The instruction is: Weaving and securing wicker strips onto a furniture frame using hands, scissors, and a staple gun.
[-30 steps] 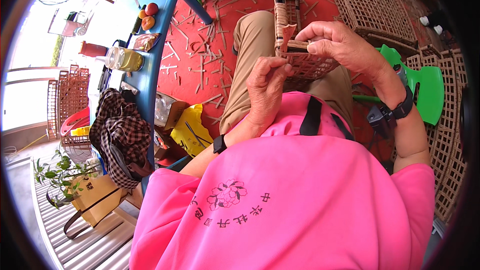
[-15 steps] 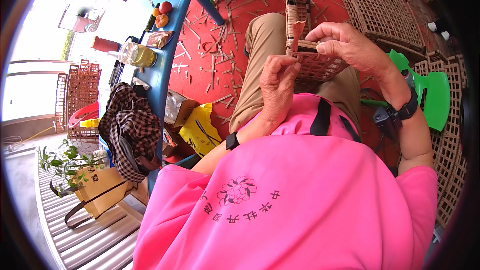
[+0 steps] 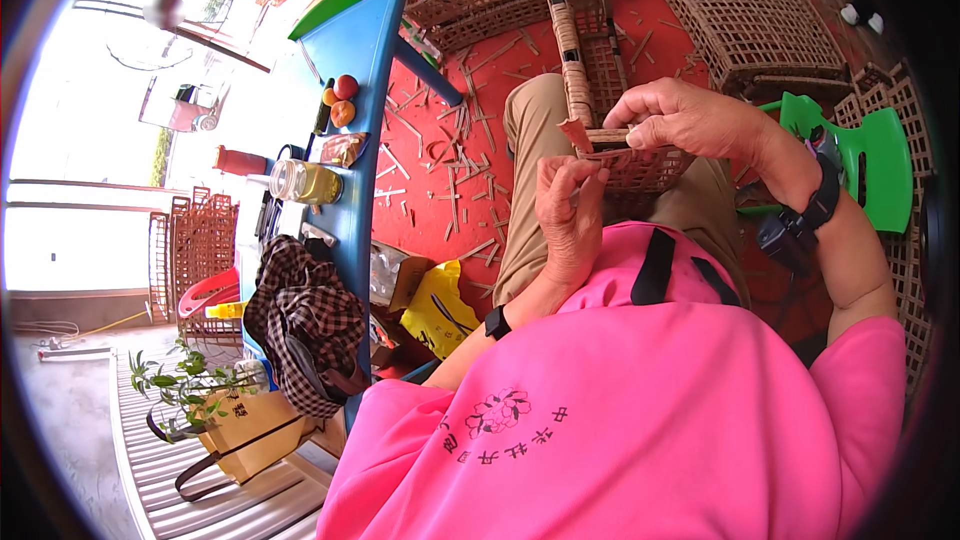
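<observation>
A single head-worn fisheye view looks steeply down from close above the person's bright pink cotton shirt [image 3: 640,420] onto the lap, with the red floor [image 3: 440,190] beyond and edges bending toward the rim.

The woven cane piece [image 3: 640,165] was tan, an open lattice with a long strip rising from it. You pinched its top edge between your right fingers [image 3: 640,120]; your left fingers [image 3: 575,175] touched its left side.

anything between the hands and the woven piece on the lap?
Nothing visible. The right hand pinches a flat strip at the top edge of the woven piece. The left hand touches that edge from below.
</observation>
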A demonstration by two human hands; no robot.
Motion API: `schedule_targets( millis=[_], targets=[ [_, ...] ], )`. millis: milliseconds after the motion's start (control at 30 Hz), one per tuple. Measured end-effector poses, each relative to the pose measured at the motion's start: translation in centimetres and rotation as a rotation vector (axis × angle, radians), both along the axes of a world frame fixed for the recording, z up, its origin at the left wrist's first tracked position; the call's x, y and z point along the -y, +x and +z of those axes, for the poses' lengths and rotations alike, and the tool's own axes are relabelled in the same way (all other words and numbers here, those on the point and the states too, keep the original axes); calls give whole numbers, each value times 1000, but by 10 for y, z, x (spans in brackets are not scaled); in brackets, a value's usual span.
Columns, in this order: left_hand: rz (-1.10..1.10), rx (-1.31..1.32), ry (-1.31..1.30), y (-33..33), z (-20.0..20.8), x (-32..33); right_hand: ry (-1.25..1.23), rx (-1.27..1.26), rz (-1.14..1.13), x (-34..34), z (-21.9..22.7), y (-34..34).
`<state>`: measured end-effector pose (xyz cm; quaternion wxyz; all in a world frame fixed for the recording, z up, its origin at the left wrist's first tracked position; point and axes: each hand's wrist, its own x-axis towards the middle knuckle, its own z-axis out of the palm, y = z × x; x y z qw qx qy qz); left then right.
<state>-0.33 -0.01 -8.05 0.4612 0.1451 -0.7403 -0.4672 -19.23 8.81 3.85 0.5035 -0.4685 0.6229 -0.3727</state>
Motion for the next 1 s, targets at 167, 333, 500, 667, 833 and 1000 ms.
schedule_targets(
  millis=[167,333,500,667,833,1000],
  targets=[
    [43,32,-108,-3,2,1,-45,-25,10,2,-2,1],
    [42,19,-65,-5,1,0,-20,1,-15,1,-2,2],
    [-21,-11,249,-5,5,-9,8,4,-21,3,2,1],
    [-154,-117,581,-2,7,-13,33,69,-48,4,2,3],
    [-80,-10,311,1,7,-5,40,109,-70,6,-2,3],
    [-61,83,-89,8,10,4,70,149,-102,7,-4,2]
  ],
)
